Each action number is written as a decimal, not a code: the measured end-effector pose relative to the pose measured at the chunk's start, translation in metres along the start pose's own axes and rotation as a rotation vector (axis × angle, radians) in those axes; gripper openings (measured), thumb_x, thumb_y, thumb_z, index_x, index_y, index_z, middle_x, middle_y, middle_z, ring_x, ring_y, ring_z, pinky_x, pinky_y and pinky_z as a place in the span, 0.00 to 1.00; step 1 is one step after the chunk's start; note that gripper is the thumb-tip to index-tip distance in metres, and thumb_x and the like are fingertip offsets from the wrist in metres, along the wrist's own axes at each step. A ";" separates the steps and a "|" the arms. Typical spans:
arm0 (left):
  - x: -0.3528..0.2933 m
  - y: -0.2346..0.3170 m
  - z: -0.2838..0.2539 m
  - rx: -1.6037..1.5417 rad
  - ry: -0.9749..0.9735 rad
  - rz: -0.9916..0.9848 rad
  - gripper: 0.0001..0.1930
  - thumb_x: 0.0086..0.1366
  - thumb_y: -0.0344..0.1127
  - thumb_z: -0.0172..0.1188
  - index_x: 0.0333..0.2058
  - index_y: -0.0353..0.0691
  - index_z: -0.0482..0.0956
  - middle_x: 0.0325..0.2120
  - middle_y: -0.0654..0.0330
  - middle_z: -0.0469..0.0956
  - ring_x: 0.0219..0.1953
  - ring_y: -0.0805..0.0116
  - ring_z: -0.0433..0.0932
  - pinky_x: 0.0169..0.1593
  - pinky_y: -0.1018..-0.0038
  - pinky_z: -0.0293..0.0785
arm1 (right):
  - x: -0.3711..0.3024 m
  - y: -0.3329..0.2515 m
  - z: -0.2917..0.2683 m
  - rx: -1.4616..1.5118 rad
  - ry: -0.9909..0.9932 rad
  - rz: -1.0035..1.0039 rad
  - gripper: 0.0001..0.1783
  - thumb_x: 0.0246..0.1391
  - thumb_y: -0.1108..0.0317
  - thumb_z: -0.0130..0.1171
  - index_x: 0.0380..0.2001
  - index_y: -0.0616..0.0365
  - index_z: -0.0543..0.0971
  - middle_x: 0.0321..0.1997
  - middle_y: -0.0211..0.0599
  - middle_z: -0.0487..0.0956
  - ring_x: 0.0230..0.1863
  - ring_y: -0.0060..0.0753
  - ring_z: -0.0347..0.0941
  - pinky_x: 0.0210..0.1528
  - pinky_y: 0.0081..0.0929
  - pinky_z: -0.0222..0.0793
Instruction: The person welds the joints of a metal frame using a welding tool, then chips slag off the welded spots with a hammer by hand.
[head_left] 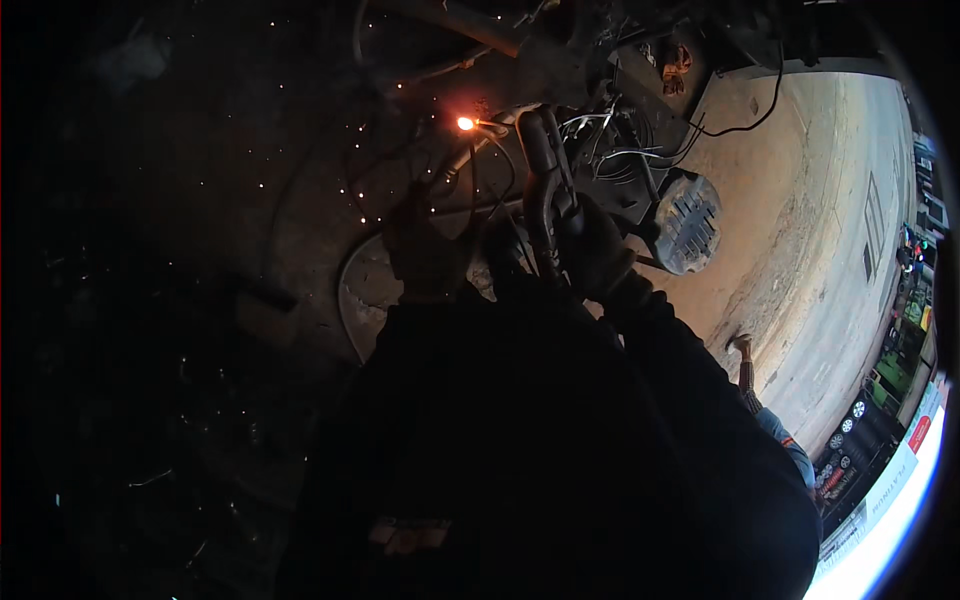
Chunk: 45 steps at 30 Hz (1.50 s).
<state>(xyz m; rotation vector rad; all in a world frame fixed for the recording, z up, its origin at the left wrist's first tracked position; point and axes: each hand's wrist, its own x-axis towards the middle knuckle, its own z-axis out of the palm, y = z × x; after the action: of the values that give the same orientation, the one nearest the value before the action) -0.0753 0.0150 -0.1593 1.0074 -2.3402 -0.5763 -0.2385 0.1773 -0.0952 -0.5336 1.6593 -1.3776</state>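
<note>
A bright orange-white glow point(465, 124) burns at the end of a thin tube, with small sparks scattered to its left. A thin dark rod point(473, 165) runs from the glow down toward my left hand point(425, 245). That hand is a dark gloved shape, its fingers lost in shadow. My right hand point(592, 245), in a dark glove, is closed around the lower part of a thick bent metal pipe point(540, 150). Loose wires point(630, 155) lie beyond the pipe. Part of the pipe's lower end is hidden by my glove and sleeve.
A round ribbed grey metal part point(688, 225) lies right of my right hand. A curved cable point(345, 300) loops at the left. Dark metal bars point(455, 25) cross the top. A person's arm and blue sleeve point(785, 440) show at the lower right, near wheels point(846, 426) on display.
</note>
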 end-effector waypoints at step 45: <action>0.005 0.002 -0.006 0.081 0.064 0.109 0.51 0.45 0.48 0.83 0.63 0.35 0.66 0.39 0.59 0.77 0.45 0.57 0.78 0.49 0.57 0.75 | 0.024 -0.056 -0.089 0.340 0.266 -0.361 0.21 0.70 0.56 0.56 0.60 0.54 0.71 0.37 0.27 0.79 0.31 0.23 0.78 0.30 0.21 0.75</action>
<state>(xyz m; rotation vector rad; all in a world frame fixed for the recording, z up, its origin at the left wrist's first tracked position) -0.0757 0.0111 -0.1517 0.9131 -2.3611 -0.4039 -0.3371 0.1913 -0.0522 -0.4796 1.5310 -2.0245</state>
